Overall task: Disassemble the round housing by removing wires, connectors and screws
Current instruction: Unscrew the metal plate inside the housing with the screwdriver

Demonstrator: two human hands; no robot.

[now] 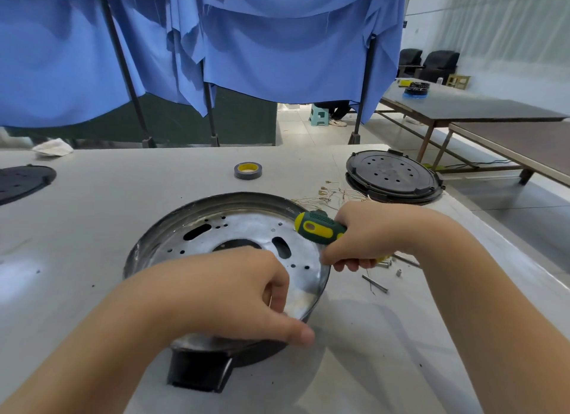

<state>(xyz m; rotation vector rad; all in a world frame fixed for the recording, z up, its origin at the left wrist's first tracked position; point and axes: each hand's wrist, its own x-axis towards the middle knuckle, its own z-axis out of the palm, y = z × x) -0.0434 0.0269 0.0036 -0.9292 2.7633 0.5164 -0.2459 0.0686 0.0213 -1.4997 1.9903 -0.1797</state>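
Round silver metal housing (234, 241) with dark rim at centre of grey tabletop (92, 228). Left hand (234, 293) grip pinches its near rim; right hand (373, 238) grip clenched round green-yellow screwdriver handle (319, 227) over right rim.

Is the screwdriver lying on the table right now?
No, the right hand grips the screwdriver by its handle above the housing rim.

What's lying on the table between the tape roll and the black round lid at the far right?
In the head view, loose thin wires with small terminals lie between the tape roll and the black lid, nearer the lid.
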